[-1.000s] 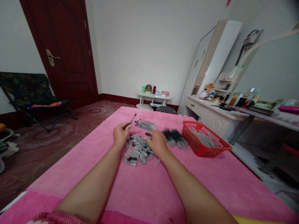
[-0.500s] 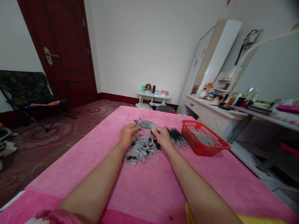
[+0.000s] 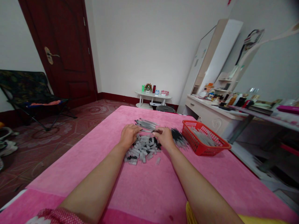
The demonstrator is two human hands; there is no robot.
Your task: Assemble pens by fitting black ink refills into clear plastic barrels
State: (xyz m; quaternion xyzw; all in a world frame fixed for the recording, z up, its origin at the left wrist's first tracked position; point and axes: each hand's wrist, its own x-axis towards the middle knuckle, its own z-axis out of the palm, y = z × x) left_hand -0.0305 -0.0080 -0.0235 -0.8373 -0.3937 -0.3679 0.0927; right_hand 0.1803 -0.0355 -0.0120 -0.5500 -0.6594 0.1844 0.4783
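Over the middle of the pink cloth, my left hand (image 3: 129, 136) and my right hand (image 3: 164, 137) face each other, closed on opposite ends of one slim pen (image 3: 147, 131). Its tips are partly hidden by my fingers. Just beyond it lies a row of pens (image 3: 146, 123) with clear barrels, side by side. Below my hands spreads a pile of clear and black pen caps (image 3: 143, 148). To the right of my right hand is a bundle of thin, dark-tipped refills (image 3: 178, 137).
A red plastic basket (image 3: 198, 150) holding clear tubes (image 3: 204, 137) stands right of the refills. The pink cloth (image 3: 149, 183) covers the table. Beyond are a low white side table (image 3: 153, 93), a cluttered dresser (image 3: 210, 111) and a folding chair (image 3: 25, 90).
My right hand's fingers have shifted slightly around the pen's end. My left hand stays almost in place, and the piles look the same.
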